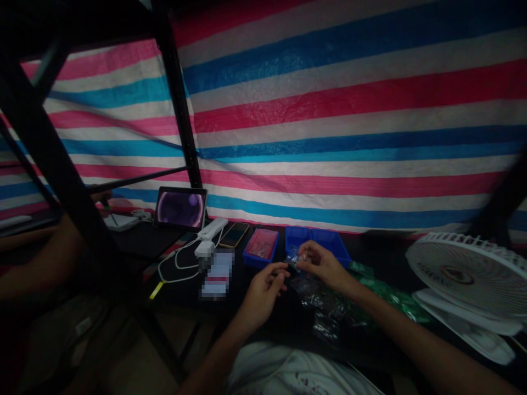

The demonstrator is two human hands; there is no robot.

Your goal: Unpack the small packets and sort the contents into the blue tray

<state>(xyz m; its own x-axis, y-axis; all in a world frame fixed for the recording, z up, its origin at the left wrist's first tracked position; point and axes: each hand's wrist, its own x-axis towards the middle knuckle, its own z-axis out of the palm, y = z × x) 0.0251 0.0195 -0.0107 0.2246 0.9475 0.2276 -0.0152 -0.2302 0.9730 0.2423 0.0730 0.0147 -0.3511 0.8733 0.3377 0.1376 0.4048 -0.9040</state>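
Note:
A small clear plastic packet is pinched in the fingers of my right hand, just in front of a blue divided tray. My left hand is beside it, fingers curled and thumb close to them. Its fingertips come near the packet's lower edge; whether something thin lies between them is too dark to see. Below my right hand, a pile of shiny clear packets lies on the black table. Another blue tray, with reddish-pink packets in it, stands behind my left hand.
Green plastic lies under my right forearm, and a white fan stands at the right. Leftward are a phone, a white charger with cable, a tablet and a black post. Another person's arm is beyond.

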